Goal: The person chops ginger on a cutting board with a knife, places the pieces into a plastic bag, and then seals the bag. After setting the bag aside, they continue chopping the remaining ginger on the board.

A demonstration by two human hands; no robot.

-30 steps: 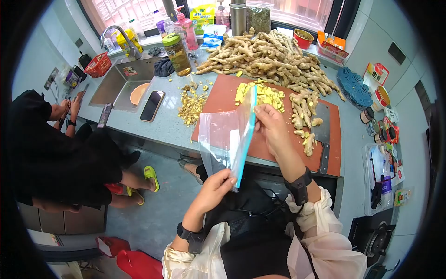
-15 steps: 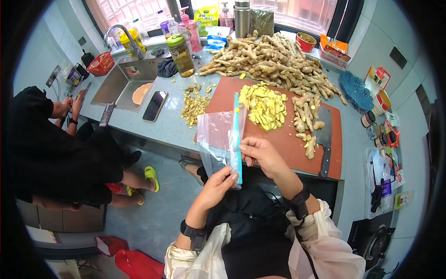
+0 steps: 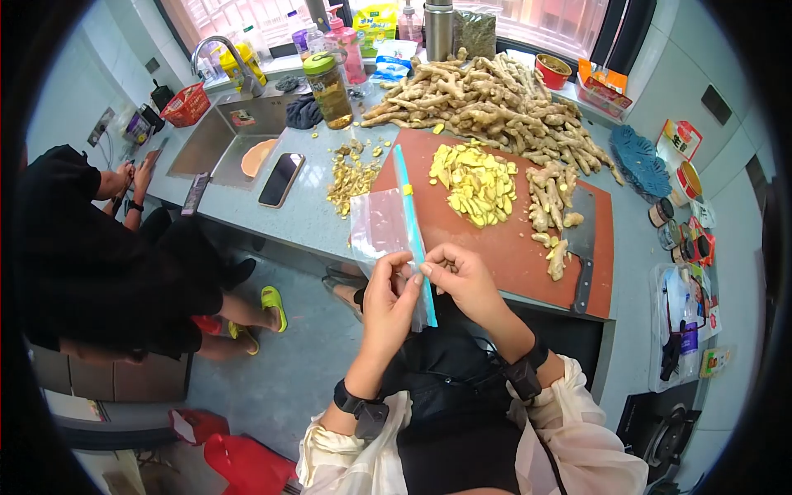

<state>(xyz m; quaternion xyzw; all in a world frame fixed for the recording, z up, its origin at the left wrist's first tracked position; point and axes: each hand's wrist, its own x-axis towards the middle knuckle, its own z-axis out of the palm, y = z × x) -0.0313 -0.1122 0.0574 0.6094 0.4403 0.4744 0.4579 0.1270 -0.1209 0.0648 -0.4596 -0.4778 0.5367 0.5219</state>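
Note:
A clear zip bag (image 3: 378, 227) with a blue zip strip and a yellow slider hangs in front of me, over the counter's front edge. My left hand (image 3: 391, 299) grips it near the lower part of the strip. My right hand (image 3: 456, 276) is closed, thumb and fingertips pinching the strip just beside the left. Beyond the bag, sliced ginger (image 3: 474, 181) lies heaped on a brown cutting board (image 3: 417, 148). To the right of the slices are whole ginger pieces (image 3: 551, 194) and a cleaver (image 3: 582, 247), its black handle toward me.
A large ginger pile (image 3: 487, 103) fills the back of the counter. Ginger scraps (image 3: 351, 177), a phone (image 3: 281, 180), a lidded jar (image 3: 328, 91) and the sink (image 3: 198, 144) are leftward. Another person (image 3: 107, 247) stands at left. At right are small jars (image 3: 660, 212) and a tray (image 3: 660, 330).
My left hand has moved up the strip, close to my right hand. The bag's top has tilted to the left, and the view has shifted slightly.

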